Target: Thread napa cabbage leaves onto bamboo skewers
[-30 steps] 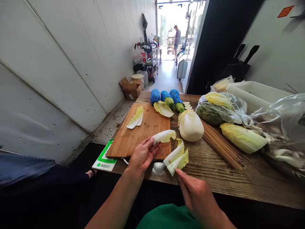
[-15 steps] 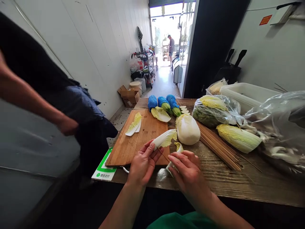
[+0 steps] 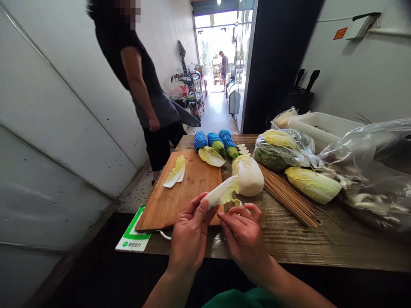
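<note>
My left hand [image 3: 190, 231] is closed around the white stem of a napa cabbage leaf [image 3: 220, 193], its frilly yellow end pointing away to the right. My right hand [image 3: 246, 234] pinches a thin wooden skewer [image 3: 215, 210] whose upper end meets the underside of that leaf; how deep it goes is hidden. Behind the right fingers shows a bit of another cabbage leaf [image 3: 236, 202], mostly covered. Just beyond, a cabbage head [image 3: 252, 179] rests on the table. On the wooden cutting board [image 3: 192, 188] lie cut leaf pieces [image 3: 176, 172] and a cupped leaf [image 3: 211, 157].
Zucchini in blue foam nets [image 3: 218, 141] lie behind the board, beside white slices [image 3: 242, 149]. To the right are a skewer bundle [image 3: 289, 196], a cabbage wedge [image 3: 313, 184], bagged greens [image 3: 279, 149] and a plastic bag [image 3: 369, 171]. A person [image 3: 144, 85] stands at left.
My right hand has moved left and closer to the leaf, its fingers now higher along the skewer. The person at left has moved farther off, toward the doorway.
</note>
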`<state>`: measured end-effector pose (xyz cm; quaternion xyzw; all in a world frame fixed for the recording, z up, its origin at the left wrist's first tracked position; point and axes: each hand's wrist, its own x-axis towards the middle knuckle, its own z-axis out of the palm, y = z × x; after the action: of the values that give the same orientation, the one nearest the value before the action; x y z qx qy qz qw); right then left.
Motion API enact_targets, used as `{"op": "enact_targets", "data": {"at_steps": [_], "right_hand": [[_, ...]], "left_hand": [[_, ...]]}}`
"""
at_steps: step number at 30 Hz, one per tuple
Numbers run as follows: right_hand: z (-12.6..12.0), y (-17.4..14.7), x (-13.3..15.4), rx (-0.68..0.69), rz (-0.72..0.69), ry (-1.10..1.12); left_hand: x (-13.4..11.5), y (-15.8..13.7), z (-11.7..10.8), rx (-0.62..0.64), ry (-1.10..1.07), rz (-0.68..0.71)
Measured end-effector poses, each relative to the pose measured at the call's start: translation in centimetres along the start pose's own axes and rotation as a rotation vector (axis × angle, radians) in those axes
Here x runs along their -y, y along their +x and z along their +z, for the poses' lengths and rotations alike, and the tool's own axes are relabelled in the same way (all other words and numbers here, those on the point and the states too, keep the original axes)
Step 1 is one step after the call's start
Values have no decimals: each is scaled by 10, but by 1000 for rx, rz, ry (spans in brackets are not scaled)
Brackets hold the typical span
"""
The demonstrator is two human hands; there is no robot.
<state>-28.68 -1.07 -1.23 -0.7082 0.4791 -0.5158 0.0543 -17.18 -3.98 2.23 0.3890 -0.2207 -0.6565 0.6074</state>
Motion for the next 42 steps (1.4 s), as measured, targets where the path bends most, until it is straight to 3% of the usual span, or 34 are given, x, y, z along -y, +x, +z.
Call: {"op": "enact_targets", "data": {"at_steps": [23,34,42], "right_hand": [[-14,-1,10,73,54,87],[-24,2,5,273,17,123],[-27,2,4,319,42,148]], "left_hand": [[0,-2,-2,36,-74,-280],[1,-3,3,-9,-64,-240],[4,-3,3,-3,-67,-221]]}}
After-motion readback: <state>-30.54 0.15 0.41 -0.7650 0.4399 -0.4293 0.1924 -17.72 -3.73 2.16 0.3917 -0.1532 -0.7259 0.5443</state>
